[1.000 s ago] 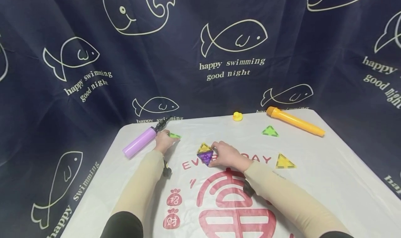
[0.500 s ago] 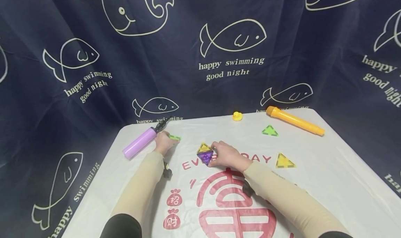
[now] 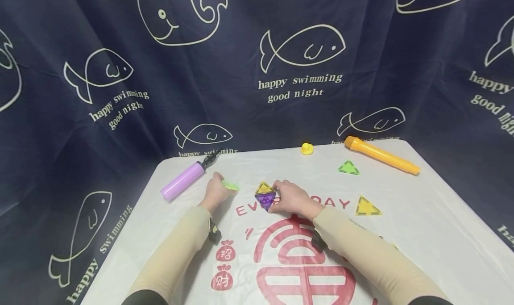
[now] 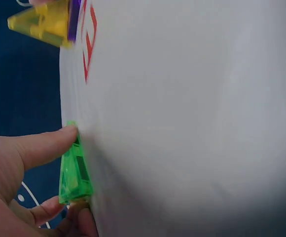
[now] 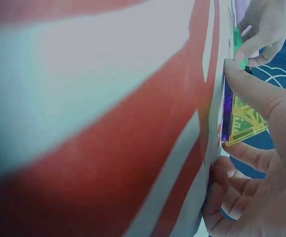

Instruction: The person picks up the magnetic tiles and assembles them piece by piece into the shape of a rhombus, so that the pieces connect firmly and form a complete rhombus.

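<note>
Pinching green tile (image 3: 230, 185), purple tile (image 3: 265, 200)

Head: left grip (image 3: 216, 193) holds the green tile, left of the purple, pinched by right grip (image 3: 293, 198) on the desk (image 3: 425, 220). Left wrist: thumb and fingers part just the green's span. Right wrist: thumb and forefinger span the purple; yellow tile (image 5: 248, 122) stands against it.

Five Triangular Tiles in Plain View

Two are green, a held green tile (image 3: 230, 185) and a flat green tile (image 3: 349, 168); two yellow, a joined yellow tile (image 3: 265, 188) and a lone yellow tile (image 3: 367, 206); one is a purple tile (image 3: 265, 200). One yellow scrap (image 3: 395, 246) is mostly hidden. Others: one toy duck (image 3: 307, 149), one orange tube (image 3: 381, 156), one hand pump (image 3: 183, 181), one left hand (image 3: 215, 191), one right hand (image 3: 294, 199).
</note>
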`<state>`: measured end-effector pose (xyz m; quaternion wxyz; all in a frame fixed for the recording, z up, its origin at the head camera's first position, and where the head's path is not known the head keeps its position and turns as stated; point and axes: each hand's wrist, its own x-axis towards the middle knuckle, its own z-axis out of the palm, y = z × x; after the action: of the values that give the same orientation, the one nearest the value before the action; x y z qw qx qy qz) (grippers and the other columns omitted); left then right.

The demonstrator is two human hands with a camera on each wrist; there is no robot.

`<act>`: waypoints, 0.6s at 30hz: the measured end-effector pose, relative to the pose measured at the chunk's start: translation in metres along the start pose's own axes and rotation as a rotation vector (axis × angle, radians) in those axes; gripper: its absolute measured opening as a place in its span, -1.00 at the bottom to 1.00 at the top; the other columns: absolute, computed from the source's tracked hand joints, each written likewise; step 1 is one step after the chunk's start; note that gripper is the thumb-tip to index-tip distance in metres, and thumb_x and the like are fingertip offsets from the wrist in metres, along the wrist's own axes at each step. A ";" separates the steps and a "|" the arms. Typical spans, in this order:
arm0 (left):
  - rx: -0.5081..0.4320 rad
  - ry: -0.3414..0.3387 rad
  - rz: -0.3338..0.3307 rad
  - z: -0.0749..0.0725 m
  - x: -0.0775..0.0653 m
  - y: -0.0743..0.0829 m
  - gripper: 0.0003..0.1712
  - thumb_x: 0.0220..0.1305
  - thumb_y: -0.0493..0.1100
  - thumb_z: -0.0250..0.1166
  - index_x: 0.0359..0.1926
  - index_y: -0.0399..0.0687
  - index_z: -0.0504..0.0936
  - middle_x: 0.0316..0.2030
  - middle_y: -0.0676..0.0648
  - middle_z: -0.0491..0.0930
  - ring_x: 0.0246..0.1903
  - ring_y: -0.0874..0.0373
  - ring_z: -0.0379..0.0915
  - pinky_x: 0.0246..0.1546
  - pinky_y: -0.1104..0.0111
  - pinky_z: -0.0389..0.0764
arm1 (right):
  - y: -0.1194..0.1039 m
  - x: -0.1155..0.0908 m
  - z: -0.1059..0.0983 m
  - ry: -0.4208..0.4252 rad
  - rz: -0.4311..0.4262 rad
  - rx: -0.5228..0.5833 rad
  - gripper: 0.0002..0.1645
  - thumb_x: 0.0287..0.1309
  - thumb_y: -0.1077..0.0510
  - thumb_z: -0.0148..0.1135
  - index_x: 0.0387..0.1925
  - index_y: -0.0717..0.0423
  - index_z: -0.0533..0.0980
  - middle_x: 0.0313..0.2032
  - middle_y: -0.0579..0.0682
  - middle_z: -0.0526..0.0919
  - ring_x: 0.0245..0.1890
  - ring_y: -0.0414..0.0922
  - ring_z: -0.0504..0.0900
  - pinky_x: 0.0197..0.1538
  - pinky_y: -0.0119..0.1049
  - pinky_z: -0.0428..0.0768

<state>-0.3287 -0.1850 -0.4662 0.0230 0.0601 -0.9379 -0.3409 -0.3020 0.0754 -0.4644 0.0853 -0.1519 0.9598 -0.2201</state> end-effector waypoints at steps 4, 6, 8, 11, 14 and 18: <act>-0.018 -0.034 -0.005 0.001 -0.013 0.004 -0.22 -0.09 -0.22 0.65 0.04 -0.27 0.33 -0.13 -0.31 0.56 -0.10 -0.21 0.53 0.08 0.01 0.57 | -0.001 0.000 0.002 0.008 0.002 0.002 -0.03 -0.18 -0.26 0.66 0.23 0.06 0.49 -0.08 0.03 0.57 -0.07 -0.02 0.57 0.00 -0.03 0.64; -0.031 -0.047 -0.010 0.002 -0.018 0.006 -0.23 -0.07 -0.25 0.63 0.06 -0.27 0.32 -0.12 -0.31 0.56 -0.09 -0.20 0.54 0.05 0.02 0.59 | -0.002 0.000 0.002 0.011 0.000 0.006 -0.03 -0.17 -0.26 0.66 0.23 0.08 0.49 -0.07 0.04 0.57 -0.05 -0.01 0.57 0.01 -0.01 0.64; -0.038 -0.049 -0.008 0.003 -0.022 0.008 -0.25 -0.04 -0.29 0.60 0.09 -0.28 0.33 -0.12 -0.30 0.57 -0.09 -0.19 0.55 0.03 0.03 0.60 | -0.002 0.000 0.003 0.013 0.004 0.006 -0.07 -0.15 -0.25 0.65 0.20 0.08 0.50 -0.08 0.04 0.56 -0.06 -0.01 0.57 0.01 -0.01 0.64; -0.055 -0.042 -0.009 0.004 -0.027 0.010 -0.32 -0.01 -0.37 0.52 0.10 -0.27 0.34 -0.17 -0.27 0.57 -0.14 -0.15 0.55 -0.03 0.05 0.62 | -0.003 0.000 0.003 0.016 0.010 0.010 -0.14 -0.11 -0.24 0.63 0.14 0.08 0.50 -0.10 0.03 0.56 -0.08 -0.02 0.57 -0.01 -0.03 0.64; -0.085 -0.029 -0.004 0.004 -0.033 0.012 -0.41 0.00 -0.44 0.42 0.07 -0.28 0.39 -0.23 -0.22 0.57 -0.23 -0.09 0.54 -0.12 0.10 0.64 | -0.005 0.000 0.003 0.019 0.023 0.014 -0.19 -0.09 -0.23 0.62 0.09 0.08 0.51 -0.13 0.02 0.55 -0.10 -0.03 0.56 -0.03 -0.04 0.65; -0.141 -0.019 -0.008 0.006 -0.041 0.017 -0.55 0.06 -0.46 0.34 0.01 -0.32 0.45 -0.25 -0.20 0.58 -0.27 -0.04 0.54 -0.21 0.17 0.66 | -0.006 0.000 0.002 0.024 0.032 0.002 -0.26 -0.07 -0.22 0.62 0.02 0.08 0.50 -0.18 0.00 0.53 -0.15 -0.05 0.55 -0.07 -0.08 0.64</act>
<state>-0.2905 -0.1631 -0.4600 0.0168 0.0589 -0.9115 -0.4067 -0.3005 0.0693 -0.4634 0.0772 -0.1340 0.9628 -0.2216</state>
